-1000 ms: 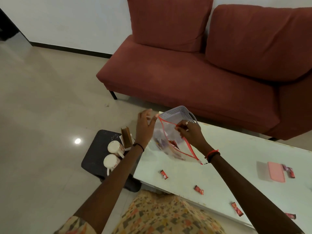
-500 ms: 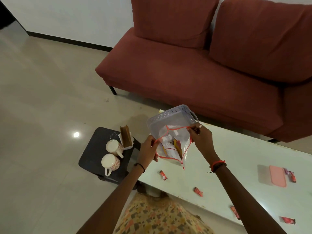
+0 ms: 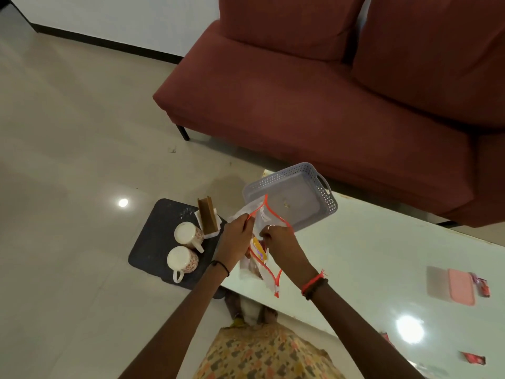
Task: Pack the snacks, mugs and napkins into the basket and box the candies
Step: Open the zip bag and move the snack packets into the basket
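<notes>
Both hands hold a clear zip bag [image 3: 263, 269] with an orange seal, snacks showing inside it. My left hand [image 3: 237, 239] pinches the bag's top left edge and my right hand [image 3: 281, 242] grips its middle. The bag hangs over the white table's [image 3: 363, 263] left end, just in front of an empty lavender perforated basket [image 3: 325, 187]. Two white floral mugs [image 3: 188, 233] [image 3: 182, 261] and a napkin holder [image 3: 208, 216] stand on a dark stool [image 3: 153, 242] to the left. A pink box [image 3: 461, 286] lies at the right with a red candy [image 3: 484, 289] beside it.
Another red candy [image 3: 474, 358] lies on the table near its front right edge. A maroon sofa [image 3: 328, 91] stands close behind the table. Glossy tiled floor [image 3: 68, 132] spreads to the left. My patterned clothing [image 3: 262, 354] fills the bottom centre.
The view has tilted down and closer. My hands drew together on the bag and brought it nearer to me, so it now hangs lengthwise in front of the basket.
</notes>
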Tool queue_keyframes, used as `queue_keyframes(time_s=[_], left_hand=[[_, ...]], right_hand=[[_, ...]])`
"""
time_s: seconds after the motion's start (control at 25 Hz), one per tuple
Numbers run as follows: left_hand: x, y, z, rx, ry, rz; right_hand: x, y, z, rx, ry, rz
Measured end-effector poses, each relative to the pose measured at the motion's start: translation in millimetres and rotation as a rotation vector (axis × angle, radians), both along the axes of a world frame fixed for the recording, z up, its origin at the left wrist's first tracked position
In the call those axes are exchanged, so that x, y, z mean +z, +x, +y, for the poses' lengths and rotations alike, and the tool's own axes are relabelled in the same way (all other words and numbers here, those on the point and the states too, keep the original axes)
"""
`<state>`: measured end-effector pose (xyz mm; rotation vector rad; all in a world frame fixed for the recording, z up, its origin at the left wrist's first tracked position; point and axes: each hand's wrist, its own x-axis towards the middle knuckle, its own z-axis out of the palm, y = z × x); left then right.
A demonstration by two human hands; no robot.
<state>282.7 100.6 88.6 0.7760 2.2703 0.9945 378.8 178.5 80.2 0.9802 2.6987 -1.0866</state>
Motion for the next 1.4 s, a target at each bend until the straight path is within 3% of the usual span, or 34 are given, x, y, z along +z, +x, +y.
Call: queue_keyframes(time_s=[0.12, 0.24, 0.56, 0.68, 0.84, 1.0, 1.12, 1.24, 1.4], left_hand=[[-1, -8, 3, -0.003, -0.018, -0.033], [-1, -14, 8, -0.024, -0.014, -0.037], [-16, -53, 43, -0.099, -0.009, 0.024], [-11, -76, 65, -0.047, -0.003, -0.007], [-6, -105, 89, -0.049, -0.008, -0.062], [-2, -132, 110, -0.009, 0.042, -0.035], [-1, -151, 125, 0.029, 0.1, -0.055], [-9, -162, 133, 0.046, 0.127, -0.054], [-21, -167, 134, 0.029, 0.171, -0.063]], right_hand=[[-21, -21, 5, -0.023, -0.132, -0.226], [-31, -35, 10, 0.007, -0.095, -0.365], [-26, -57, 37, 0.019, 0.095, -0.415], [-5, -60, 59, -0.045, 0.083, -0.327], [52, -51, 108, -0.3, -0.052, -0.11], [87, -17, 165, -0.544, -0.386, 0.347], [34, -6, 219, -0.76, -0.332, 0.401], [-63, -8, 260, -0.832, -0.151, 0.132], [-170, -1, 272, -0.84, -0.109, -0.145]])
